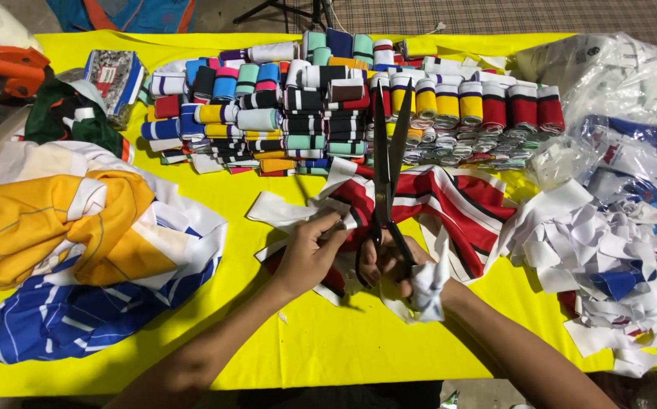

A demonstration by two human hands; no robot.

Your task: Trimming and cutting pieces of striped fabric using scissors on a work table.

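A yellow-covered desk point(328, 341) fills the frame; at centre, the right hand point(389, 265) grips long black scissors point(386, 182), blades open, while the left hand point(309, 254) pinches the red-and-white striped fabric point(457, 204) beside them.

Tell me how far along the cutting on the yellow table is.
Done, by the look of it: a heap of cut scraps lies at the right. In hand: the right hand works the black scissors into a red, white and black striped piece while the left hand holds it flat. Left: a pile of folded cloth at the left looks uncut. The rolled bands behind sit untouched.
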